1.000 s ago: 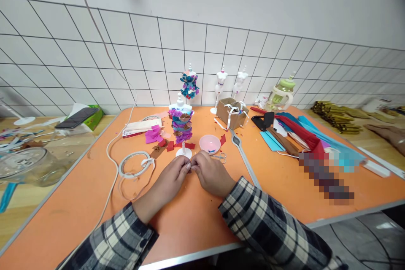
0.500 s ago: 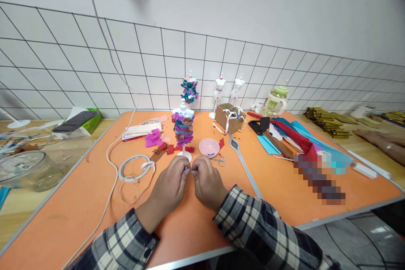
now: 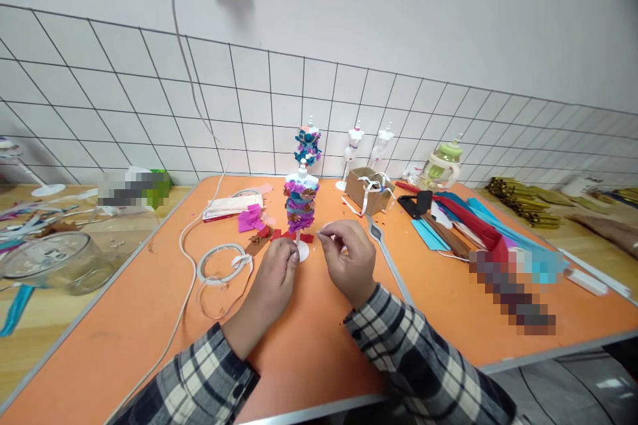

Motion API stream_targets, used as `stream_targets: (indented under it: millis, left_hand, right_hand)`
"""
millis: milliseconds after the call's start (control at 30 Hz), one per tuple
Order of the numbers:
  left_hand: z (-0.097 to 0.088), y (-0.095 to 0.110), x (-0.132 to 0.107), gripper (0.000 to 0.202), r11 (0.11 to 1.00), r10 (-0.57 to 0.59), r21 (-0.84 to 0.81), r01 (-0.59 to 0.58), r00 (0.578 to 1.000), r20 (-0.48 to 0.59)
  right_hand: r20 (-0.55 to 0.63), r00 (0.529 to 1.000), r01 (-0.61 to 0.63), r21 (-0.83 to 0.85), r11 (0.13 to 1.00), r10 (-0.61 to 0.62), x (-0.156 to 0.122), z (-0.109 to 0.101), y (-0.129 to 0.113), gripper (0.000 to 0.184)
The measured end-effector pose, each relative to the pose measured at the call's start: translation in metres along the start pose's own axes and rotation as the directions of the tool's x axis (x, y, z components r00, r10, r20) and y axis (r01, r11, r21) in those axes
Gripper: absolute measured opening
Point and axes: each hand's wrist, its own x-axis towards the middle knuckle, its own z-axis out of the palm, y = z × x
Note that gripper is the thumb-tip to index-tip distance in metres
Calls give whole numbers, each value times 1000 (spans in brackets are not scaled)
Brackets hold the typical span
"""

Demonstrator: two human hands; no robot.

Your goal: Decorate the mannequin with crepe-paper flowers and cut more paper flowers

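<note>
My left hand (image 3: pixel 276 275) is closed in a pinch in front of the near dress-form stand, and what it holds is too small to name. Up and to the right, my right hand (image 3: pixel 351 255) pinches too, with a tiny pale bit at its fingertips. Just beyond both hands stands a small white dress form (image 3: pixel 302 206), its torso wrapped in purple, blue and brown crepe paper. A roll of white double-sided tape (image 3: pixel 201 265) lies left of my left hand with a loose strip trailing. Scraps of brown crepe paper (image 3: pixel 260 239) and magenta paper (image 3: pixel 250 218) lie behind it.
Farther back are a teal-flowered dress form (image 3: pixel 308 146), two white forms, and a cardboard box (image 3: pixel 356 189) with white strips over its rim. Coloured paper rolls (image 3: pixel 468 219) and a green-lidded bottle (image 3: pixel 441 166) stand right. A white cord (image 3: pixel 192 272) crosses the left side.
My hands, together before, are now apart; my right hand has moved right and up. It now covers the scissors and pink bowl. The whole view has shifted slightly.
</note>
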Motion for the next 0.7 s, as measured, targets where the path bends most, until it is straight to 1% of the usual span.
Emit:
stream_targets:
  millis: [67, 133, 233, 400, 500, 700]
  left_hand:
    - [8, -10, 4, 28, 1000, -15, 0, 15, 1000, 23]
    - [15, -19, 10, 32, 1000, -15, -9, 16, 998, 64]
    - [24, -29, 18, 36, 999, -10, -31, 13, 994, 113]
    - [35, -37, 27, 39, 996, -6, -91, 19, 990, 139]
    - [40, -41, 29, 38, 991, -7, -131, 26, 990, 142]
    - [42, -45, 29, 34, 983, 16, -184, 15, 986, 166]
  right_hand:
    - [-21, 997, 74, -38, 997, -75, 18, -5, -4, 12]
    - [-22, 992, 119, -56, 991, -120, 34, -6, -7, 12]
    - [-33, 984, 173, -65, 983, -175, 49, -2, -6, 11]
    - [-114, 962, 241, -73, 968, -248, 55, 4, 0, 8]
    - [-111, 955, 265, -89, 960, -274, 57, 7, 0, 8]
    - [-97, 956, 262, -153, 953, -278, 62, 6, 1, 9]
